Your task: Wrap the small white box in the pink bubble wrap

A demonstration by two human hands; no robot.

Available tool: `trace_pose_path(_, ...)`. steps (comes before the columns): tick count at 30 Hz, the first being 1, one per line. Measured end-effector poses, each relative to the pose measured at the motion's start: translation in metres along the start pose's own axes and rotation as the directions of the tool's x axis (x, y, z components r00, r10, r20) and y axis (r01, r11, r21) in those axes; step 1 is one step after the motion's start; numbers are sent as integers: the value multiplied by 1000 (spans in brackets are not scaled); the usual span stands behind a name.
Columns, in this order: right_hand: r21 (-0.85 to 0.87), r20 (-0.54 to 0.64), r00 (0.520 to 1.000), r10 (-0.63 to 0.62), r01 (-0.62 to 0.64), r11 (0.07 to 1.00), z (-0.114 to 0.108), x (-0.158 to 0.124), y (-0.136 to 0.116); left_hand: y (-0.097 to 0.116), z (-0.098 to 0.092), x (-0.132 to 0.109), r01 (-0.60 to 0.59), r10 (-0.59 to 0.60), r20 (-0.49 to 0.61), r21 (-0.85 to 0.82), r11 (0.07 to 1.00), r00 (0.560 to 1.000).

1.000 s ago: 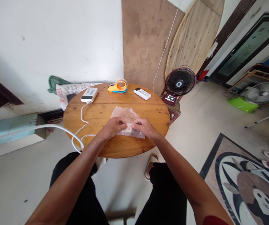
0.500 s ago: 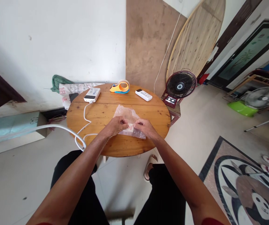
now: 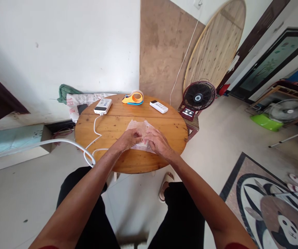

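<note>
Head view, only one. Landmark: round wooden table point(image 3: 117, 162).

Bubble-wrap pouch point(image 3: 138, 126) lies flat on the table, centre, toward the near edge. Translucent; something pale with a pinkish tint shows through it, can't tell what it is. Near half of the pouch is covered by both hands.

Left hand point(image 3: 129, 138) sits on the pouch's near-left part, fingers curled together and pinched down on the wrap. Right hand point(image 3: 157, 142) lies on the pouch's near-right part, fingers stretched out flat and pressing on it, not closed around anything. The two hands touch at the fingertips over the pouch middle.

Rest of the table top:
- power bank point(image 3: 102, 105), far-left, white with dark end, white cable point(image 3: 95, 129) plugged in, running toward the near-left edge and off the table in a loop
- tape dispenser point(image 3: 132, 98), far edge centre, orange/blue, tape roll mounted in it
- remote control point(image 3: 158, 106), far-right, white

Off the table: dark floor fan point(image 3: 199, 97) just beside the right edge on a small stand; printed sack point(image 3: 82, 100) behind the far-left edge against the wall; large round wooden board point(image 3: 213, 45) leaning on the wall beyond the fan.
</note>
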State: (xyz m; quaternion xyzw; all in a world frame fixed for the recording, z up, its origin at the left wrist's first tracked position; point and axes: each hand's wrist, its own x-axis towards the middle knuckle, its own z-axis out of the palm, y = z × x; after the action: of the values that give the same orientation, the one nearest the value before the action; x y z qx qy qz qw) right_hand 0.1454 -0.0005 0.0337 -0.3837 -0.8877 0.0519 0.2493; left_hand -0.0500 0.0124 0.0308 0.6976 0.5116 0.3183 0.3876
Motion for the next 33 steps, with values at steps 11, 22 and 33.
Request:
trace_pose_path(11, -24, 67, 995, -76, 78, 997, -8, 8, -6, -15, -20, -13, 94, -74, -127, 161, 982, 989)
trace_pose_path(22, -45, 152, 984, -93, 101, 994, -13, 12, -8, -14, -31, -44, 352, -233, -314, 408, 843, 920)
trace_pose_path(33, -136, 187, 980, -65, 91, 987, -13, 14, -12, -27, -33, -26, 359, -304, -216, 298, 884, 928)
